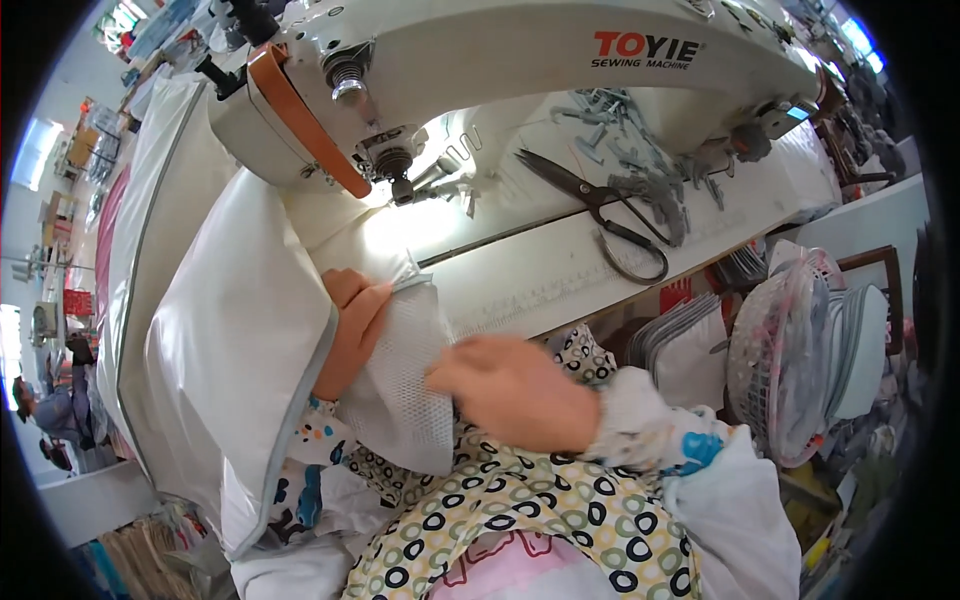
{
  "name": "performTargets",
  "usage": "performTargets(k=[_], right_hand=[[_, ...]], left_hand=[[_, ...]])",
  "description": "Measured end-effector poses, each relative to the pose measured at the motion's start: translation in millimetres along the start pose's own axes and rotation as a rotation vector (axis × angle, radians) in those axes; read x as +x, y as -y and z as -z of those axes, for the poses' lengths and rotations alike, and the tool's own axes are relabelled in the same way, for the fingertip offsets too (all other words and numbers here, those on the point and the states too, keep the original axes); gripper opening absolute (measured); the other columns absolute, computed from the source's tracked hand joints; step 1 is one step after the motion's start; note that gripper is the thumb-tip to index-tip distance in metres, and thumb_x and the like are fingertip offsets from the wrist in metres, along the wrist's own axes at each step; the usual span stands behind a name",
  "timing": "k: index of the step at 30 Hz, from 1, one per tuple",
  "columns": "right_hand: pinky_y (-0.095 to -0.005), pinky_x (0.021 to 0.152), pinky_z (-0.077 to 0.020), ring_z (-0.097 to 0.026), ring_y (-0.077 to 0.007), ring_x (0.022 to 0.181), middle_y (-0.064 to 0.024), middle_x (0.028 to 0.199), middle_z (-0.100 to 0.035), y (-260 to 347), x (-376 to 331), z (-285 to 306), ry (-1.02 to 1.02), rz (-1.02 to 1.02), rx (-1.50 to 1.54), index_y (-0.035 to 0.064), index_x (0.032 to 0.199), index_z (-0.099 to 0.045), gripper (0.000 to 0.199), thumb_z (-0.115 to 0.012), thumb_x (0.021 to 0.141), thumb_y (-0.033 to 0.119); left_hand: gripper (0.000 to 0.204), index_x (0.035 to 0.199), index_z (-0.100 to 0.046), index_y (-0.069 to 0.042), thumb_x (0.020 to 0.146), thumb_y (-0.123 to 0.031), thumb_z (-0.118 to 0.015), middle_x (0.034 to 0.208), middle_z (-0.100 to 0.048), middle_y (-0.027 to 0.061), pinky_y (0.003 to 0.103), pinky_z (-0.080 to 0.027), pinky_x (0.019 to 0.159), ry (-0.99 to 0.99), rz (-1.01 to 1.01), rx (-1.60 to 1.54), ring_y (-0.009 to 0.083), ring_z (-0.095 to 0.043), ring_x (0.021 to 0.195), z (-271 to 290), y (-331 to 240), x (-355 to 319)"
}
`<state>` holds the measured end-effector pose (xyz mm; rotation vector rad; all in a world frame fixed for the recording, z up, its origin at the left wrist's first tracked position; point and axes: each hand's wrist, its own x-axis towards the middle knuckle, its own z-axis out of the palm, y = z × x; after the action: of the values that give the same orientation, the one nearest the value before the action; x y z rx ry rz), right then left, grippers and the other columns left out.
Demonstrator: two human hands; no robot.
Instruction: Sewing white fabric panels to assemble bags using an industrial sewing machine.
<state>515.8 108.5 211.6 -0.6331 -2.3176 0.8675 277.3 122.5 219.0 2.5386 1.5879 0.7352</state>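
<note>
Mesh (405, 400) is held on the near side of the machine (480, 60), below its left end, with the lower part hanging in front of the apron (520, 500). The left hand (355, 322) is closed on the mesh near its upper edge; the right hand (515, 395) is set apart from it, at the mesh's right edge, but is blurred, and whether cloth is gripped by it cannot be told. A white sheet (235, 340) with a grey border is draped to the left of the machine's working end, close against the left wrist. Several faults are judged possible: the sheet could be caught with the mesh if its border were allowed to slide rightward; the mesh could be pulled askew if its hanging part were snagged or tugged unevenly; the left fingers could be endangered if brought farther under the machine's left end, where detail is hidden by glare. Scissors (590, 195) are laid beneath the machine's arm, beside small grey parts (615, 130), and either could be knocked by a wide rightward sweep. Open room is offered by the pale strip of table (520, 290) in front of the machine, bounded by the near edge, which slants up to the right. Leftward movement is restricted by the sheet; farther right of the machine's near side, a basket (770, 350) is crowded among stacked pieces.
</note>
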Motion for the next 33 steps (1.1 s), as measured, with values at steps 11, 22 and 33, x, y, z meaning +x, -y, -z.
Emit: performTargets(k=[11, 22, 33], right_hand=[[-0.0470, 0.079, -0.0497, -0.061, -0.0377, 0.097, -0.0194, 0.108, -0.063, -59.7, -26.9, 126.6, 0.010, -0.700, -0.998, -0.0014, 0.114, -0.053, 0.036, -0.063, 0.080, 0.005], [-0.0265, 0.055, -0.0397, -0.045, -0.0072, 0.060, -0.0002, 0.070, -0.048, 33.7, -24.3, 22.0, 0.132, -0.870, 0.715, 0.0022, 0.116, -0.049, 0.045, -0.051, 0.102, 0.045], [-0.0270, 0.050, -0.0379, -0.045, -0.0083, 0.056, -0.0008, 0.068, -0.048, 37.3, -17.3, -7.4, 0.059, -0.733, 0.725, 0.0029, 0.110, -0.049, 0.048, -0.047, 0.102, 0.050]], left_hand=[[0.028, 0.104, -0.074, -0.009, 0.078, -0.001, -0.072, 0.082, -0.061, 0.0045, 0.034, -0.047, 0.067, 0.062, -0.102, 0.014, 0.0224, -0.058, 0.076, 10.0, 9.3, 3.8], [0.029, 0.106, -0.073, -0.008, 0.079, 0.001, -0.071, 0.085, -0.062, 0.0058, 0.034, -0.047, 0.069, 0.024, -0.100, -0.002, 0.0235, -0.058, 0.078, 7.4, 10.6, -3.7], [0.033, 0.109, -0.073, -0.008, 0.077, 0.003, -0.070, 0.086, -0.062, 0.0070, 0.034, -0.047, 0.068, 0.020, -0.098, 0.002, 0.0240, -0.059, 0.078, 8.3, 7.3, -3.7]])
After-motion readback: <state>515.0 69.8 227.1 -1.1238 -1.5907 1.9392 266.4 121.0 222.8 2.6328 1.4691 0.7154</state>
